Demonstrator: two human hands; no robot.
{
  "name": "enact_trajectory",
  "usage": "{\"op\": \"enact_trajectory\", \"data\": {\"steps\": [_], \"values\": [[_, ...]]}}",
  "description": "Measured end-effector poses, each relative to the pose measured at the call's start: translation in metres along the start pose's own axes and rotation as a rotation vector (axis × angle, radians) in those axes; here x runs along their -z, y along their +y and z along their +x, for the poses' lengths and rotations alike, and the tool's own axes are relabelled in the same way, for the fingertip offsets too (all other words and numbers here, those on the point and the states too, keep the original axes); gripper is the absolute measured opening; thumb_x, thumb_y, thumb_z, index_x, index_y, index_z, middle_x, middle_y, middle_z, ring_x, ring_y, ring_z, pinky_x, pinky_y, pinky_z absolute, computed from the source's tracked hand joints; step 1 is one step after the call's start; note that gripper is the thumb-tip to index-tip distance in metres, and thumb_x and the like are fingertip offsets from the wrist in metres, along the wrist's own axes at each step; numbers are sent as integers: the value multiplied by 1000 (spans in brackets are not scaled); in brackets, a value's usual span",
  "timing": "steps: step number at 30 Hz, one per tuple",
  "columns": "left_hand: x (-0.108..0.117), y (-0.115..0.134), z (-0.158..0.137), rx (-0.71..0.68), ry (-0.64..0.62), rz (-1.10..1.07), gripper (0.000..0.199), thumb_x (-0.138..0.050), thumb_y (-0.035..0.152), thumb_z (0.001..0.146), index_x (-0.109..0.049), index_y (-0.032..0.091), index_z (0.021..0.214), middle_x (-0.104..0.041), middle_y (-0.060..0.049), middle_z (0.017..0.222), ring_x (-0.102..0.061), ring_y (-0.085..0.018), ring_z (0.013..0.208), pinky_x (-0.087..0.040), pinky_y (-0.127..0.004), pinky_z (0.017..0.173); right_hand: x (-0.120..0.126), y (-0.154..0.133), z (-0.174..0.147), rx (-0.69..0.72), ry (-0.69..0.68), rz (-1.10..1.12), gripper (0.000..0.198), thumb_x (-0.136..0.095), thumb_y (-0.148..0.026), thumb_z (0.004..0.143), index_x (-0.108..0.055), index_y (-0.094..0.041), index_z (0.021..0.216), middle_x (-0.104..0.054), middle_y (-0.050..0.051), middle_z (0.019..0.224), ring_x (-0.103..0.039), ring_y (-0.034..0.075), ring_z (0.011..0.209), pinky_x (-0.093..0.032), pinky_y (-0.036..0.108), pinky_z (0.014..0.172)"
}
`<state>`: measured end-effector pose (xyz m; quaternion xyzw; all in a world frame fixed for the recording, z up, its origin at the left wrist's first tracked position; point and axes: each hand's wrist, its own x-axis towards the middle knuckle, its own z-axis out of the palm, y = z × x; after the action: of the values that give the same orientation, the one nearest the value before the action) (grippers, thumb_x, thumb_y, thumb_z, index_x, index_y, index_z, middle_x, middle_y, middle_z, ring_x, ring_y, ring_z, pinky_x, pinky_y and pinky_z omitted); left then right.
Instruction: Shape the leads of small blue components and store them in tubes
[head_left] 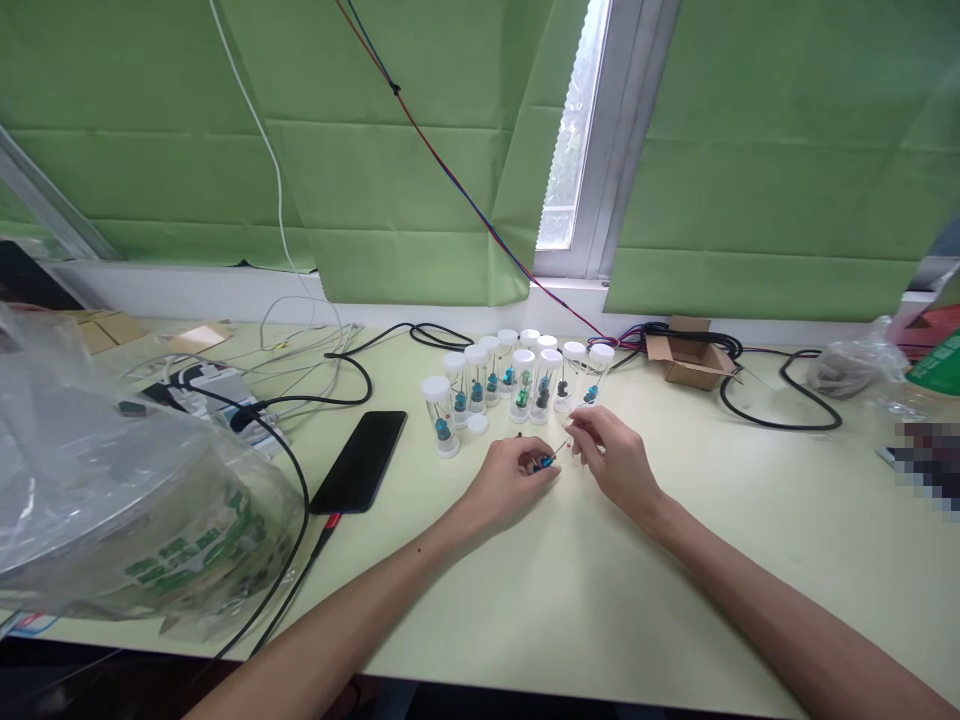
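My left hand [514, 475] is closed on a small shiny blue piece [544, 463] just above the table, with dark bits beside it. A thin stem [561, 448] runs from this piece towards my right hand [613, 460], whose thumb and forefinger are pinched at its far end. Whatever lies between those fingertips is too small to make out. Behind my hands stand several clear tubes [442, 420] with white caps, holding little blue, green or dark pieces on stems. One loose white cap [477, 425] lies at the front of the group.
A black phone [360, 462] lies left of my hands. Further left are a large plastic-wrapped package [150, 500], a power strip [232, 400] and tangled cables. An open cardboard box [691, 365] and a black cable [787, 425] sit at the back right, below green blinds.
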<state>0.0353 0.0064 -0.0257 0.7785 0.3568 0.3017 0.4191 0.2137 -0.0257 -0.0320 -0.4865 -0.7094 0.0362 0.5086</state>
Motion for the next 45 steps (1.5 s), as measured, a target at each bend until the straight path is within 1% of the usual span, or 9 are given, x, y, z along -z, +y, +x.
{"op": "enact_trajectory", "data": {"steps": [11, 15, 17, 19, 22, 26, 32, 39, 45], "values": [[0, 5, -2, 53, -48, -168, 22, -67, 37, 79, -69, 17, 89, -66, -4, 81, -56, -14, 65, -42, -26, 56, 1, -2, 0, 30, 3, -7, 10, -45, -23, 99, -53, -22, 94, -58, 4, 87, -60, 14, 62, -51, 29, 60], [-1, 5, -3, 125, -130, -344, 30, -67, 45, 80, -65, 16, 91, -66, -5, 79, -50, -10, 55, -37, -24, 50, 1, -4, 0, 37, 12, -8, 10, -44, -22, 99, -53, -22, 94, -58, 5, 88, -61, 14, 63, -52, 30, 61], [-1, 3, -3, 169, -192, -443, 36, -65, 49, 82, -63, 16, 94, -68, -7, 83, -47, -8, 49, -34, -24, 46, 2, -5, 0, 35, 16, -1, 10, -44, -22, 99, -54, -22, 95, -58, 5, 89, -60, 14, 62, -52, 29, 60], [-2, 0, -2, 190, -238, -517, 40, -65, 52, 82, -61, 15, 96, -70, -11, 88, -46, -6, 45, -35, -24, 46, 2, -5, 0, 37, 14, 15, 11, -44, -21, 99, -54, -23, 95, -58, 4, 89, -59, 13, 60, -52, 29, 60], [-3, -2, 0, 220, -285, -637, 42, -69, 52, 80, -62, 13, 96, -70, -14, 92, -50, -8, 51, -39, -26, 50, 2, -5, -1, 41, 5, 26, 11, -44, -22, 99, -54, -23, 95, -58, 4, 89, -59, 13, 59, -53, 29, 60], [-4, -1, 0, 286, -332, -801, 39, -71, 48, 80, -64, 11, 92, -69, -15, 89, -51, -9, 55, -34, -25, 49, 1, -4, -1, 43, -9, 24, 11, -44, -24, 100, -54, -23, 95, -58, 5, 90, -59, 13, 60, -53, 30, 61], [-4, -1, 0, 299, -346, -823, 36, -67, 47, 83, -66, 10, 86, -65, -11, 83, -48, -6, 49, -27, -23, 45, 0, -4, -1, 58, -22, 32, 11, -44, -22, 100, -54, -22, 95, -58, 5, 90, -60, 13, 61, -52, 29, 62], [-5, -4, 1, 313, -327, -838, 36, -67, 46, 84, -66, 10, 84, -64, -9, 79, -49, -6, 49, -28, -22, 44, 0, -4, -2, 62, -46, 10, 10, -45, -20, 99, -55, -22, 99, -60, 5, 91, -58, 12, 60, -52, 28, 60], [-5, -4, 2, 332, -326, -866, 37, -66, 46, 84, -66, 9, 85, -63, -8, 77, -48, -5, 45, -27, -21, 42, -2, -1, -2, 89, -52, 3, 8, -47, -20, 99, -54, -22, 99, -60, 6, 90, -59, 15, 69, -52, 27, 62]]}}
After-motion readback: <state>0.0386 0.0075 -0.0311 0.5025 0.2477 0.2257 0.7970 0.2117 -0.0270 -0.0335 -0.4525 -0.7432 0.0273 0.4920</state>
